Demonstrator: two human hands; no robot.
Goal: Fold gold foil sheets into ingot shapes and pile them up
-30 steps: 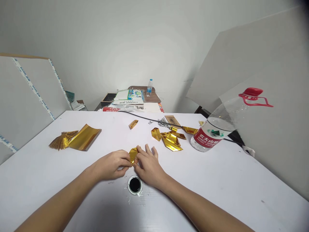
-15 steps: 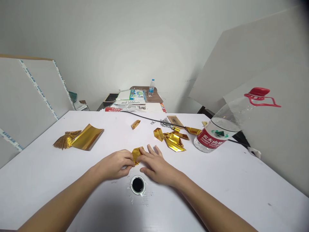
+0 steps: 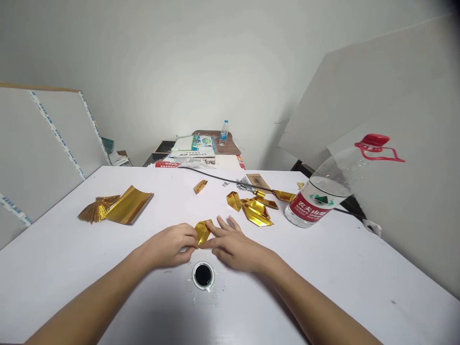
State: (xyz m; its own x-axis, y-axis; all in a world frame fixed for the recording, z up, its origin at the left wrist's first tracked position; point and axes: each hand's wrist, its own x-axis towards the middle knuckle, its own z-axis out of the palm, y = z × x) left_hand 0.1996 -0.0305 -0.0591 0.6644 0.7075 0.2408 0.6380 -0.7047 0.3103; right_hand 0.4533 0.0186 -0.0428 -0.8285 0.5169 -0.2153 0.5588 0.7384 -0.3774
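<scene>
A small folded piece of gold foil paper point(image 3: 203, 230) lies on the white table point(image 3: 72, 258) between my two hands. My left hand point(image 3: 168, 247) pinches its left edge with thumb and fingertips pressed together. My right hand point(image 3: 235, 247) lies over its right side, fingers stretched forward and pressing the foil down against the table. Both forearms rest on the table toward me.
A stack of gold foil sheets point(image 3: 127, 205) and a fanned bundle point(image 3: 95, 211) lie at the left. Several folded gold pieces point(image 3: 257, 211) sit behind my right hand. A large water bottle point(image 3: 323, 194) with a red cap stands at the right. A black cable hole point(image 3: 203, 275) is near me.
My right hand has flattened and slid slightly right along the foil; the fold looks pressed lower. The camera shifted a little. My left hand has kept its pinch.
</scene>
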